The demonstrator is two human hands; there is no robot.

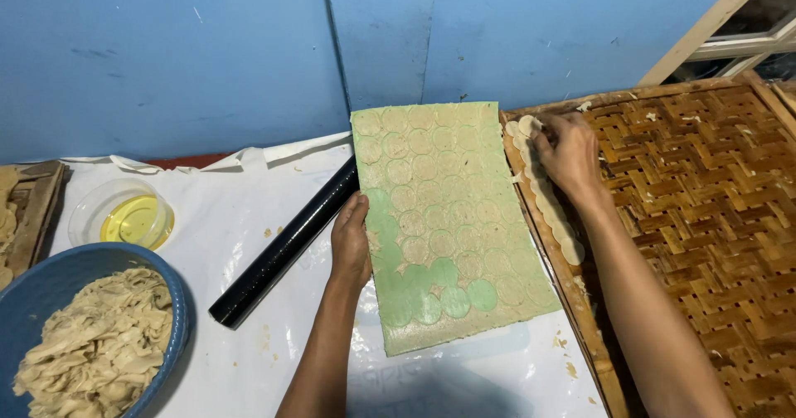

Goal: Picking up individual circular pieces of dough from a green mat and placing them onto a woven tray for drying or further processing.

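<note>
Left hand [351, 244] lay flat, steadying the green rectangular dough-covered board [464, 294]; right hand [568, 154] pinched pale dough discs [549, 206] along the woven bamboo tray's [705, 186] left edge; overlaps wanted evenness.

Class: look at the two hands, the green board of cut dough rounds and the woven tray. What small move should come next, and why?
Probably the right hand should come back to the green board for another round. It is laying rounds in a row along the near edge of the woven tray, the left hand steadies the board, and many cut rounds still sit on it.
</note>
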